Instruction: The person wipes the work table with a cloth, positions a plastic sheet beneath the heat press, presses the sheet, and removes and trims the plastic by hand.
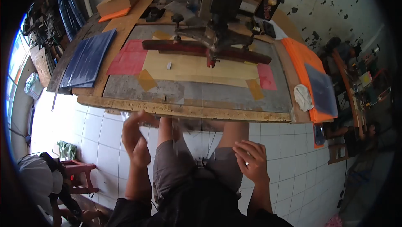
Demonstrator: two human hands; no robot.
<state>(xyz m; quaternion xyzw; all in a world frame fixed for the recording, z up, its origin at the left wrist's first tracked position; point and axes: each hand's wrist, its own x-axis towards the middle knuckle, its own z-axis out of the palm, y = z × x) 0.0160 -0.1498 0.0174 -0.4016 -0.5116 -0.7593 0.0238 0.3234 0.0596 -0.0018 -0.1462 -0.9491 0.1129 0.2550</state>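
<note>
L hand (136,141) up close to the tabletop's (121,89) near edge, fingers bent & blurred: can't tell if they're gripping. R hand (253,160) nearer the body, fingers half-curled, grip unclear too. Mid-tabletop: press (217,28), dark metal, w/ long scuffed red bar (180,47) above a smooth pale-yellow sheet (184,74). Pink pieces (127,57) at its L & R ends, amber tape (146,80) nr its near corners. Glossy dk-blue sheets (88,59) on the left, orange sheeting (298,59) right.
</note>
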